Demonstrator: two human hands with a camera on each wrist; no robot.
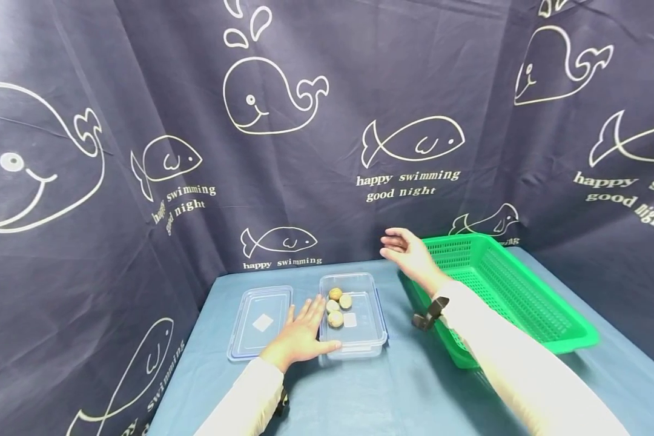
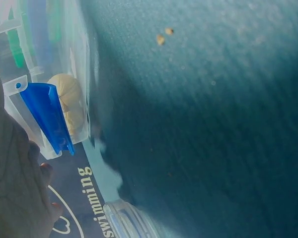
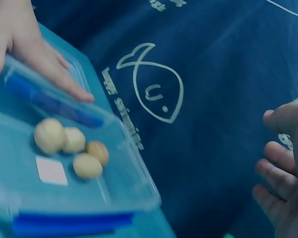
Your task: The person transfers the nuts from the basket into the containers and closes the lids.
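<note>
A white sleeve (image 1: 515, 363) crosses the foreground; the left hand (image 1: 297, 339), fingers straight, lies at the left wall of a clear container (image 1: 366, 312), four tan balls (image 1: 335, 319) inside. Right of the container, the right hand (image 1: 411, 257) hovers empty, fingers loosely bent (a green basket (image 1: 528, 297) alongside). Bracing appears in hand; next calls for steadiness.

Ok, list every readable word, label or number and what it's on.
"happy swimming": dark curtain, repeated, some cut off.
"good night": same curtain, under "happy swimming".
Pale square on the lid: no readable text.
Pale patch at the bottom of the box: same.
</note>
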